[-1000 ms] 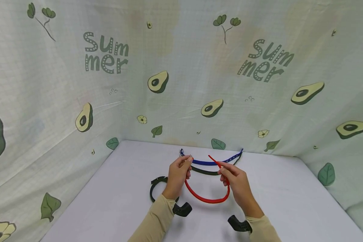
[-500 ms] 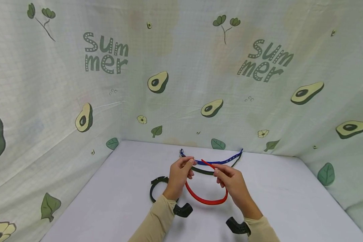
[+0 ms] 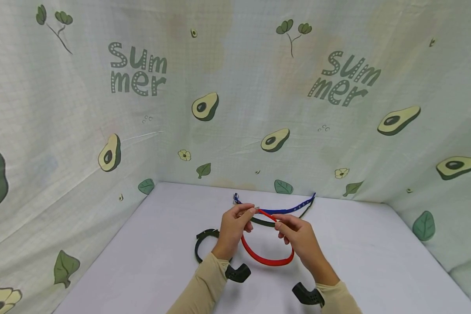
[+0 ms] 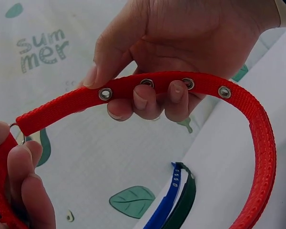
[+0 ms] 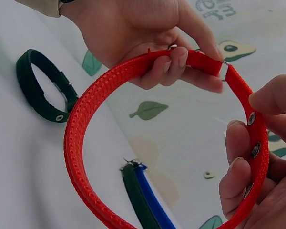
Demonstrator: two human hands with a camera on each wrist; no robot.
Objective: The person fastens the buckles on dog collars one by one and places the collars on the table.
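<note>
A red woven-fabric collar, a long flat strap bent into a wide loop [image 3: 268, 262], is held up in the air above the white surface [image 3: 149, 261], between the person's two hands. The left hand [image 3: 232, 229] pinches its buckle end, thumb and forefinger beside a thin silver metal frame [image 5: 224, 62], with other fingers curled around the strap. The right hand [image 3: 298, 235] grips the opposite end, thumb on one face and fingertips curled over the other, among a row of round silver eyelets [image 4: 105, 94]. The red tip lies at the metal frame; whether it passes through cannot be told. The rest of the loop hangs below both hands. On the surface, near the left forearm, a dark green closed collar [image 5: 31, 90] lies in a ring, partly hidden from the head view. Farther back, a dark green strap [image 5: 139, 195] and a bright blue strap with eyelets [image 5: 155, 195] lie side by side in a shallow curve, with metal fittings at their left end. Beige sleeves [image 3: 202, 281] cover both forearms, and pale cloth [image 3: 239, 65] printed with avocados, leaves and "summer" lettering stands behind.
</note>
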